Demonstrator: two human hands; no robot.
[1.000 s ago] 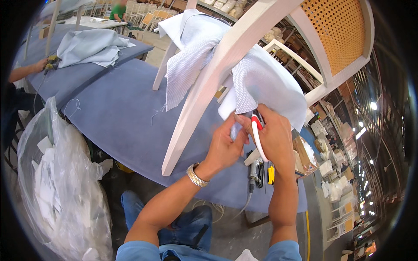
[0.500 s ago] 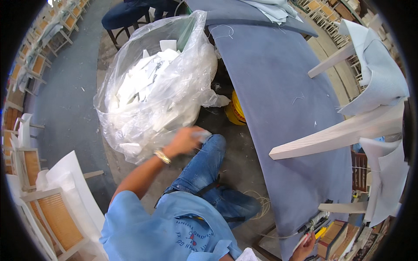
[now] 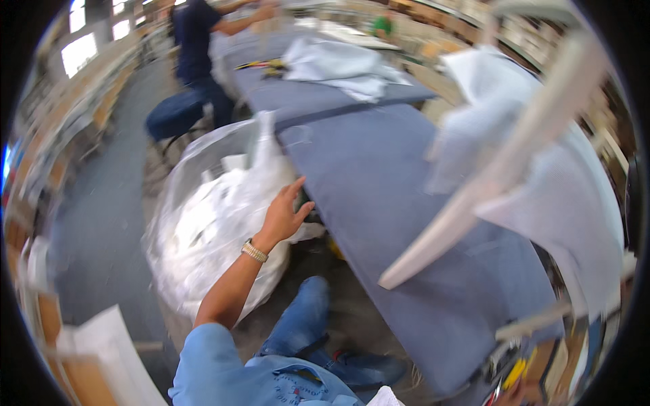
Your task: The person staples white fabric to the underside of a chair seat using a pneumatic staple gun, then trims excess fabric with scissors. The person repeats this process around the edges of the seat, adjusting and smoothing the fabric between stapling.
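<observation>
Left hand [image 3: 284,215]: open, fingers spread, palm down, gripping nothing; it hovers over the right edge of a large clear plastic bag stuffed with white scraps [image 3: 217,230], touching or just short of it — blur prevents telling which. A metal link watch [image 3: 254,251] sits on the wrist.

Right hand: only a sliver may show at the lower right rim; its state cannot be told.

Bag: stands on the floor, left of the long table, just beside its near-left edge.

Long table with grey-blue padded cover [image 3: 379,189]: runs from near right to far centre.

White wooden chair frame wrapped in white sheet [image 3: 514,162]: lies on the table at right, 1 leg pointing toward the near side.

Loose white sheets [image 3: 345,68]: far end of the table.

Another person in dark clothing [image 3: 193,61]: far left, working at the table.

Handling note: for this reach, pressing scraps well inside the bag mouth, clear of the table edge, seems best to avoid spilling.
</observation>
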